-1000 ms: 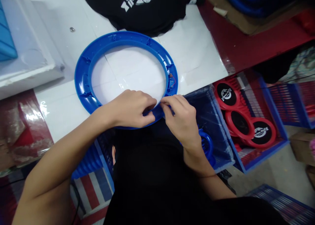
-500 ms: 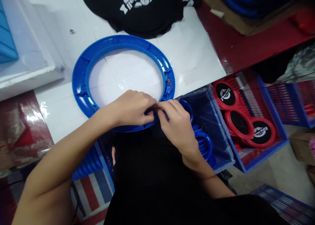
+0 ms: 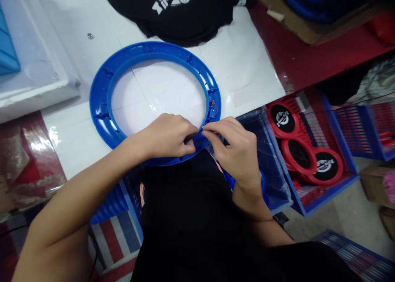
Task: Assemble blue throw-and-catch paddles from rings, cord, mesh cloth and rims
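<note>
A blue plastic ring (image 3: 99, 93), its hollow ribbed side up, lies at the table's near edge. Inside its right-hand channel sits a small electronic part with a red wire (image 3: 215, 109). My left hand (image 3: 168, 136) is closed over the ring's lower right part, fingers curled; what lies under the fingertips is hidden. Just right of it, my right hand (image 3: 237, 148) pinches a thin wire-like strand, thumb and forefinger close to the ring's inner rim. A small shiny metal piece (image 3: 90, 36) rests on the white table top (image 3: 74, 146).
Black printed fabric (image 3: 188, 20) lies beyond the ring. A white foam box (image 3: 40, 88) stands at left. To the right are a blue-lined crate (image 3: 274, 183) and a crate holding red round pieces (image 3: 328, 166). A cardboard box with blue rings (image 3: 308, 31) sits back right.
My right hand has moved slightly right, away from my left hand, and its fingertips are now apart from the left ones. My left hand stays on the ring.
</note>
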`<act>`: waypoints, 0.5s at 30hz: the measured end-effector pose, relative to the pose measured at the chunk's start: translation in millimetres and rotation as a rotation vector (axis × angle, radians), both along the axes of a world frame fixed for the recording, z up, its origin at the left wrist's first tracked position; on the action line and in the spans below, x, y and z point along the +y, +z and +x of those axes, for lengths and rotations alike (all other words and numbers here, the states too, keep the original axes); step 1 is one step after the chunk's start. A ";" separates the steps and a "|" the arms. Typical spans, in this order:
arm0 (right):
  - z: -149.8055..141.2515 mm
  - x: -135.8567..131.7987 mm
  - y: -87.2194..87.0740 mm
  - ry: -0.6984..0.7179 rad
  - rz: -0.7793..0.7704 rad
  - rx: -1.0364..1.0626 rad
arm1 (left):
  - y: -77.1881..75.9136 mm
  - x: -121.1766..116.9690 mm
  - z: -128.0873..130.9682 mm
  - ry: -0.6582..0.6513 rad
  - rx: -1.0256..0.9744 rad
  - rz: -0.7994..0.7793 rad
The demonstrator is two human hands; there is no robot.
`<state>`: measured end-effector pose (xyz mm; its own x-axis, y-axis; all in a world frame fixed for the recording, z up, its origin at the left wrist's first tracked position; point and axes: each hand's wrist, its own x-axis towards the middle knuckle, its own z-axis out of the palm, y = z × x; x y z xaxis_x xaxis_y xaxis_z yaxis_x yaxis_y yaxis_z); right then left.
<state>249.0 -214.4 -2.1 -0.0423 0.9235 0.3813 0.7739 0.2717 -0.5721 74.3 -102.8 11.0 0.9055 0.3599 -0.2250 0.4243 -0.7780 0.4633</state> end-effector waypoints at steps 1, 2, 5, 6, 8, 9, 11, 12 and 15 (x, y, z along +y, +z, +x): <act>0.7 1.1 1.8 -0.001 0.004 -0.026 | -0.1 -0.3 0.0 0.002 -0.001 0.004; 1.8 2.2 3.7 -0.005 0.009 -0.055 | -0.3 -0.6 -0.1 0.004 -0.002 0.008; 7.4 7.3 8.6 -0.002 0.011 -0.130 | -1.4 -1.4 -0.3 0.005 -0.007 0.015; 9.9 9.7 9.7 0.013 0.004 -0.139 | -1.8 -1.5 -0.3 0.005 -0.008 0.013; 15.2 15.3 10.7 0.060 -0.024 -0.134 | -2.6 -1.4 -0.4 0.006 -0.006 0.006; 17.6 18.1 10.4 0.083 -0.039 -0.125 | -2.9 -1.2 -0.5 0.008 -0.004 0.002; 21.4 22.7 8.8 0.117 -0.060 -0.108 | -3.6 -0.7 -0.7 0.007 -0.001 -0.001; 22.5 24.1 7.4 0.126 -0.064 -0.099 | -4.0 -0.6 -0.9 0.004 -0.003 -0.002; 23.0 24.3 2.3 0.108 -0.055 -0.061 | -4.9 -0.8 -2.0 -0.002 -0.014 -0.005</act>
